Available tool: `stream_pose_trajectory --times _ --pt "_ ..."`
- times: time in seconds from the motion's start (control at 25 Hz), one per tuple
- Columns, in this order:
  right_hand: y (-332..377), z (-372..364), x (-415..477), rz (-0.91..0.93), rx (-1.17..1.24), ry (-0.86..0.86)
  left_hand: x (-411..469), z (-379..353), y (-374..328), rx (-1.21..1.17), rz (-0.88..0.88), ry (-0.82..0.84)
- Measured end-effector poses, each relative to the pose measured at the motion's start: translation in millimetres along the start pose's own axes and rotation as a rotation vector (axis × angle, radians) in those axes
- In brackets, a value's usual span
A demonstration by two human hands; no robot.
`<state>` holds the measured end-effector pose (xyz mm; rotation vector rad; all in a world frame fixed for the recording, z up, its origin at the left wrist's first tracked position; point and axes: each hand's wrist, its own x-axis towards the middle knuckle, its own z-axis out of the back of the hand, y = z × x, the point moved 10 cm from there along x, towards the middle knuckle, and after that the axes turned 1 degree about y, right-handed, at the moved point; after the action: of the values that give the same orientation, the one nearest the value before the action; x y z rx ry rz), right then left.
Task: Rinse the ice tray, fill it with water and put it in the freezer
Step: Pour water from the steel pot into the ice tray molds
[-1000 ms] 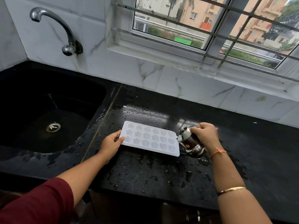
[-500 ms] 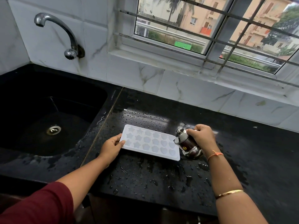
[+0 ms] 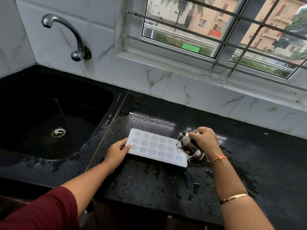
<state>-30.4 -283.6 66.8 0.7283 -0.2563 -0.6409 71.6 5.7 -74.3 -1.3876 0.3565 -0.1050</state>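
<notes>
Pinching left edge of ice tray [image 3: 156, 147]: left hand [image 3: 116, 151] | right hand [image 3: 205, 140] grips tilted steel jug [image 3: 188, 146]

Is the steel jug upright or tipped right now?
Tipped. The right hand holds the steel jug leaning, top toward the ice tray's right end.

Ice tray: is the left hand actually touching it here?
Touching. The head view shows the left hand pinching the left edge of the ice tray, thumb on top, with no gap between them.

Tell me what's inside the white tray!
The ice tray holds star and heart-shaped hollows. Whether water fills them is unclear. The steel pot in the right hand hides its far right corner.
</notes>
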Motion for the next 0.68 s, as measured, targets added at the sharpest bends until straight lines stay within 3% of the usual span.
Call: stream_pose_trajectory --times 0.68 --pt "5.4 -5.7 -7.3 -0.005 0.08 0.049 -0.2 1.6 -2.3 0.005 -0.011 -0.003"
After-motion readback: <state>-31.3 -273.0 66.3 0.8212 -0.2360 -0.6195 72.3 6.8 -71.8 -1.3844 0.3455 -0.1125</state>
